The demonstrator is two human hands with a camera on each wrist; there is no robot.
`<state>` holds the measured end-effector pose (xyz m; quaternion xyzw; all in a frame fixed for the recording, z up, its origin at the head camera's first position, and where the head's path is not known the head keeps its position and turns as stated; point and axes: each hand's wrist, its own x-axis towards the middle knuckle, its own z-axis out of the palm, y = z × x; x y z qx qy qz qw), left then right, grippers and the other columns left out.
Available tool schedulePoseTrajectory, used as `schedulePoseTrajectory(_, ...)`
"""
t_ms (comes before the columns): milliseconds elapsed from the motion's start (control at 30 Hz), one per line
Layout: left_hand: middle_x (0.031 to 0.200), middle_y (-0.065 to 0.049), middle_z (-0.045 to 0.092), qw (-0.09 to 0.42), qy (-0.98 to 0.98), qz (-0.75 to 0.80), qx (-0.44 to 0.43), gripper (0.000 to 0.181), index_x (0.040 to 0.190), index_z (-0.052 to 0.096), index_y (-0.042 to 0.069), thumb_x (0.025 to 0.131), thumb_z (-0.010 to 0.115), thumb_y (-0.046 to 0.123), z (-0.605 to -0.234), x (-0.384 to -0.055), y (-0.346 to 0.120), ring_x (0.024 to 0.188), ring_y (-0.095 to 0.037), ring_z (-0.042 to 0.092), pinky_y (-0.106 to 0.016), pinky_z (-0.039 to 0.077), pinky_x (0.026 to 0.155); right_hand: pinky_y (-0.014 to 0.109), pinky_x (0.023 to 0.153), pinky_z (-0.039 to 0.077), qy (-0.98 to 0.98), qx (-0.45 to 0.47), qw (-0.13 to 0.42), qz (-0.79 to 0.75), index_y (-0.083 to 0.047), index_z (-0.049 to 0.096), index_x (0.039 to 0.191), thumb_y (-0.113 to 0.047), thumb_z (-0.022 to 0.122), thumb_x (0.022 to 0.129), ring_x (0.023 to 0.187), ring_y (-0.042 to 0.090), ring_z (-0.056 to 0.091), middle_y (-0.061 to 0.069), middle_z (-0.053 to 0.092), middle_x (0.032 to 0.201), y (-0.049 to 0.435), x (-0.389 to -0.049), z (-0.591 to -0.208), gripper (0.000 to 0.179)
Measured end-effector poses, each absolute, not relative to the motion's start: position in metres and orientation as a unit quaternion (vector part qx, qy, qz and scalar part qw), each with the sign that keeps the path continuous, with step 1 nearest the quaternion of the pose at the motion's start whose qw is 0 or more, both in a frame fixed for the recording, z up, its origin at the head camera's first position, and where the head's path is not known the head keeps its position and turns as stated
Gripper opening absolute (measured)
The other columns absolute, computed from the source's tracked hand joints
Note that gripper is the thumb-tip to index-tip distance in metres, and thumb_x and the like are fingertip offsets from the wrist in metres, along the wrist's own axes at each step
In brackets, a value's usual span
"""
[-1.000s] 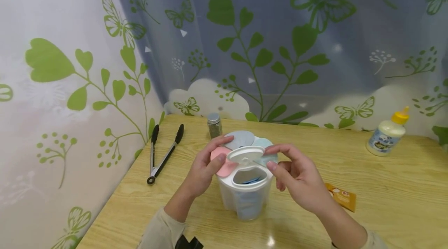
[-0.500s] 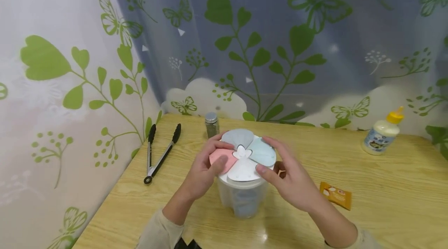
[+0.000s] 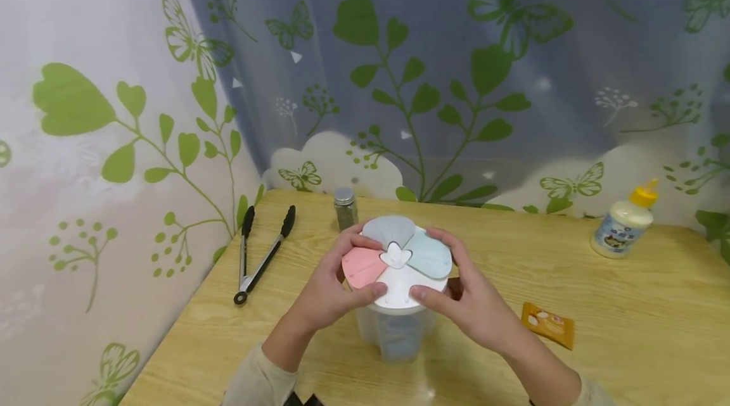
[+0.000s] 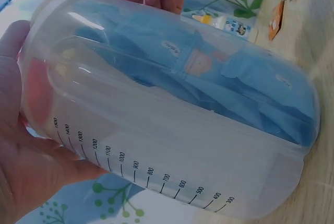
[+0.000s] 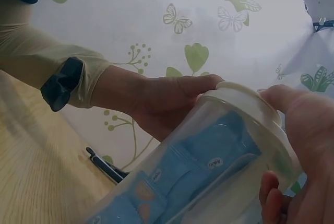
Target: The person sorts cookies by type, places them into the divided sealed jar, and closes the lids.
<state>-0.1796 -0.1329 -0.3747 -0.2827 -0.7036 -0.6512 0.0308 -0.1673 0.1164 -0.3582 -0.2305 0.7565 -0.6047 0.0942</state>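
A clear storage canister point(image 3: 401, 336) stands on the table, topped by a round lid point(image 3: 395, 285) with pink, grey, pale blue and white flaps, all lying flat. My left hand point(image 3: 331, 279) grips the lid's left side, its thumb on the front by the white flap and its fingers round the pink one. On the opposite side my right hand point(image 3: 476, 295) holds the rim, thumb at the front and index finger along the pale blue flap. Blue sachets point(image 4: 151, 62) fill one compartment; measuring marks run down another wall in the left wrist view.
Metal tongs with black tips point(image 3: 259, 260) lie spread at the left. A small shaker jar point(image 3: 345, 211) stands behind the canister. An orange packet point(image 3: 549, 325) lies right of my right hand, and a yellow-capped bottle point(image 3: 621, 227) stands farther back right.
The white front flap, raised a second ago, has come down flat over its opening. My left thumb has shifted from the pink flap to the lid's front; my right hand has moved slightly.
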Motion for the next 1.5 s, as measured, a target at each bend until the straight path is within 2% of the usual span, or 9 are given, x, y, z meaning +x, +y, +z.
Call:
schedulePoseTrajectory(233, 0.164, -0.007, 0.023, 0.013, -0.697, -0.656, -0.288, 0.048, 0.129, 0.05, 0.007, 0.088, 0.074, 0.012, -0.371, -0.181, -0.136, 0.152, -0.034, 0.02, -0.02, 0.042, 0.107, 0.026, 0.05, 0.043, 0.789, -0.212, 0.094, -0.569, -0.037, 0.016, 0.156, -0.029, 0.07, 0.093, 0.059, 0.011, 0.052, 0.011, 0.056, 0.099, 0.12, -0.167, -0.351, 0.083)
schedulePoseTrajectory(333, 0.164, -0.005, 0.024, 0.026, -0.707, -0.647, -0.285, 0.043, 0.129, 0.053, 0.007, 0.09, 0.072, 0.009, -0.371, -0.182, -0.139, 0.152, -0.031, 0.022, -0.024, 0.042, 0.108, 0.028, 0.05, 0.046, 0.812, -0.219, 0.077, -0.535, -0.036, 0.021, 0.155, -0.033, 0.064, 0.098, 0.056, 0.013, 0.053, 0.014, 0.06, 0.105, 0.127, -0.17, -0.349, 0.072)
schedulePoseTrajectory(467, 0.154, -0.006, 0.04, 0.116, -0.743, -0.61, -0.252, 0.022, 0.119, 0.067, 0.007, 0.098, 0.062, 0.011, -0.372, -0.186, -0.139, 0.144, -0.026, 0.039, -0.037, 0.046, 0.108, 0.029, 0.05, 0.046, 0.808, -0.215, 0.003, -0.549, -0.015, 0.054, 0.132, -0.028, 0.05, 0.105, 0.054, 0.017, 0.053, 0.014, 0.054, 0.134, 0.142, -0.176, -0.345, 0.03)
schedulePoseTrajectory(600, 0.145, -0.007, 0.052, 0.166, -0.774, -0.562, -0.24, 0.032, 0.127, 0.067, 0.01, 0.107, 0.043, 0.016, -0.374, -0.187, -0.138, 0.137, -0.025, 0.047, -0.041, 0.046, 0.109, 0.028, 0.052, 0.048, 0.781, -0.227, -0.047, -0.58, -0.005, 0.059, 0.117, -0.017, 0.052, 0.104, 0.057, 0.017, 0.054, -0.001, 0.062, 0.123, 0.149, -0.184, -0.346, 0.019)
schedulePoseTrajectory(800, 0.16, -0.009, 0.031, 0.11, -0.761, -0.574, -0.281, 0.04, 0.145, 0.051, 0.009, 0.106, 0.045, 0.015, -0.373, -0.179, -0.13, 0.147, -0.03, 0.033, -0.028, 0.045, 0.106, 0.029, 0.053, 0.05, 0.762, -0.316, 0.018, -0.565, -0.02, 0.034, 0.154, -0.007, 0.065, 0.096, 0.063, 0.015, 0.059, 0.007, 0.06, 0.097, 0.15, -0.187, -0.353, 0.067)
schedulePoseTrajectory(967, 0.16, -0.007, 0.034, 0.139, -0.766, -0.581, -0.238, 0.036, 0.133, 0.061, 0.011, 0.109, 0.035, 0.019, -0.374, -0.177, -0.124, 0.15, -0.026, 0.031, -0.039, 0.034, 0.118, 0.026, 0.053, 0.048, 0.786, -0.31, 0.008, -0.534, -0.027, 0.034, 0.154, -0.013, 0.074, 0.09, 0.063, 0.014, 0.058, 0.009, 0.05, 0.128, 0.149, -0.187, -0.357, 0.077)
schedulePoseTrajectory(1100, 0.163, -0.007, 0.026, 0.108, -0.759, -0.582, -0.27, 0.042, 0.141, 0.05, 0.015, 0.105, 0.049, 0.037, -0.381, -0.177, -0.123, 0.148, -0.031, 0.032, -0.052, 0.038, 0.113, 0.024, 0.054, 0.047, 0.796, -0.305, -0.017, -0.523, -0.026, 0.042, 0.15, -0.014, 0.079, 0.085, 0.064, 0.013, 0.058, 0.003, 0.039, 0.143, 0.148, -0.188, -0.36, 0.076)
schedulePoseTrajectory(1267, 0.164, -0.002, 0.024, 0.096, -0.757, -0.583, -0.277, 0.076, 0.141, 0.044, 0.021, 0.08, 0.081, 0.047, -0.386, -0.177, -0.121, 0.14, -0.03, 0.043, -0.038, 0.051, 0.1, 0.024, 0.054, 0.047, 0.803, -0.298, -0.069, -0.512, -0.024, 0.052, 0.144, -0.017, 0.086, 0.077, 0.059, 0.011, 0.051, 0.0, 0.048, 0.138, 0.144, -0.187, -0.363, 0.076)
schedulePoseTrajectory(1500, 0.156, -0.008, 0.038, 0.106, -0.739, -0.623, -0.234, 0.041, 0.127, 0.051, 0.01, 0.091, 0.07, 0.018, -0.379, -0.176, -0.111, 0.119, -0.027, 0.058, -0.027, 0.055, 0.086, 0.026, 0.045, 0.039, 0.782, -0.274, -0.107, -0.55, -0.018, 0.066, 0.13, -0.008, 0.076, 0.087, 0.05, 0.012, 0.041, 0.004, 0.061, 0.117, 0.145, -0.185, -0.361, 0.045)
